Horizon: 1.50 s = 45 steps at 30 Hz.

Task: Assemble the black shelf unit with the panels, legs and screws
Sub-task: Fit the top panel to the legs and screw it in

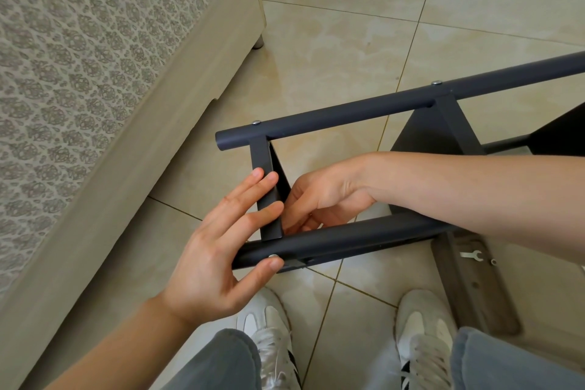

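2 white shoes [272, 342] nearest, on the tile floor [332, 41]. Right of them a grey panel [474, 291] lies flat w/ a small wrench [471, 255] on its far end.

Just beyond the shoes the black shelf unit lies on its side. Near leg [348, 239] is a tube running left-right. L hand [215, 250] is at its left end, released: fingers straight, thumb tip on a screw [273, 256] in the leg, 3 fingertips on the edge of the end panel [267, 187]. R hand [319, 199] comes in from the right, fingers curled down into the corner betw. end panel & near leg. Can't tell if it grasps anything.

Farther: 2nd panel [443, 130] on the right, partly behind the R forearm. Far leg [380, 108] tops both panels, w/ 2 screw heads [255, 122] on it. Far left: patterned bed [95, 73].
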Tool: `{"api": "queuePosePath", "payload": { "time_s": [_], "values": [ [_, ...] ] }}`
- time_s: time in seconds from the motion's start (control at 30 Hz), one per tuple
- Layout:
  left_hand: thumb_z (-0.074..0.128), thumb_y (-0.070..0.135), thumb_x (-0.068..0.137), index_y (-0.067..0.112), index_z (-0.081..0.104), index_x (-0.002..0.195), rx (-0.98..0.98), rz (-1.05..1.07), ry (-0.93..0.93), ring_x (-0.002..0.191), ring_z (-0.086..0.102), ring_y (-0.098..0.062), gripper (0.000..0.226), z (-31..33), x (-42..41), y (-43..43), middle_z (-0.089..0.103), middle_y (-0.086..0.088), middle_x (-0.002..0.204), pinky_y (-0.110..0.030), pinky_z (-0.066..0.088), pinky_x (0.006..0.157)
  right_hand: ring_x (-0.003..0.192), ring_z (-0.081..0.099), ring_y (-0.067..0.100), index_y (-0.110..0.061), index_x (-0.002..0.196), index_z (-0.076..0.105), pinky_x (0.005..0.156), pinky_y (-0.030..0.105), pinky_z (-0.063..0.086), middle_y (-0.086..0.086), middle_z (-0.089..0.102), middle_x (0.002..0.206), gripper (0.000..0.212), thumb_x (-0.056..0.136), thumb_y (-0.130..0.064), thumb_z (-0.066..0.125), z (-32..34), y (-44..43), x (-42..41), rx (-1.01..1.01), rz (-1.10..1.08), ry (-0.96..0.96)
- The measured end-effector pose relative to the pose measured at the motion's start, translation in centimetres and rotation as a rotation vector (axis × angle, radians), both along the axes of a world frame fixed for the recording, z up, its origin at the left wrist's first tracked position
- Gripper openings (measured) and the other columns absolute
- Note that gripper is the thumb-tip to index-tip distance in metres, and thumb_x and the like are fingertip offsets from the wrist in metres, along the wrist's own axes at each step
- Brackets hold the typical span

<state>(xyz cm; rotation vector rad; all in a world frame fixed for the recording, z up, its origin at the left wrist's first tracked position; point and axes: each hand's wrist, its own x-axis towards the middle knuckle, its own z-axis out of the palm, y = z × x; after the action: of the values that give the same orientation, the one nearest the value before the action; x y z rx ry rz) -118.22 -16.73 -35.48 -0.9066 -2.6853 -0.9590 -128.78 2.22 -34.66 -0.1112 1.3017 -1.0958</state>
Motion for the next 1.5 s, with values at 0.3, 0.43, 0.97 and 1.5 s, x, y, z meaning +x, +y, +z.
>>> {"api": "queuePosePath", "payload": {
  "time_s": [0.3,0.43,0.97,1.5],
  "values": [
    [0.050,0.044,0.099,0.007,0.054,0.131,0.028,-0.002,-0.008,0.148,0.031,-0.034,0.049,0.00,0.03,0.06,0.043,-0.017,0.152,-0.045,0.031,0.118,0.067,0.065,0.014,-0.005,0.090,0.067,0.063,0.023,0.057,0.006,0.070,0.078,0.012,0.095,-0.011,0.058,0.19,0.17,-0.22,0.000,0.015,0.014],
    [0.050,0.044,0.099,0.005,0.056,0.130,0.024,0.002,-0.004,0.148,0.031,-0.034,0.050,-0.08,0.07,0.08,0.043,-0.017,0.152,-0.045,0.031,0.118,0.067,0.068,0.013,-0.006,0.090,0.068,0.063,0.023,0.057,0.005,0.070,0.078,0.013,0.096,-0.012,0.058,0.16,0.15,-0.03,0.012,0.021,0.011],
    [0.050,0.045,0.100,0.008,0.054,0.132,0.032,0.005,-0.034,0.149,0.030,-0.033,0.050,0.00,0.27,0.00,0.042,-0.015,0.153,-0.044,0.030,0.119,0.069,0.067,0.015,-0.004,0.105,0.063,0.064,0.024,0.057,0.006,0.069,0.084,0.016,0.097,-0.014,0.056,-0.23,-0.44,0.37,0.028,0.059,0.065],
    [0.051,0.043,0.099,0.002,0.057,0.130,0.034,0.007,-0.029,0.148,0.031,-0.034,0.052,-0.08,0.18,0.03,0.043,-0.017,0.152,-0.044,0.030,0.119,0.076,0.066,0.017,-0.009,0.092,0.069,0.077,0.030,0.054,0.006,0.071,0.086,0.011,0.094,-0.014,0.060,0.24,0.28,-0.38,-0.007,0.091,0.049]
  ]
}}
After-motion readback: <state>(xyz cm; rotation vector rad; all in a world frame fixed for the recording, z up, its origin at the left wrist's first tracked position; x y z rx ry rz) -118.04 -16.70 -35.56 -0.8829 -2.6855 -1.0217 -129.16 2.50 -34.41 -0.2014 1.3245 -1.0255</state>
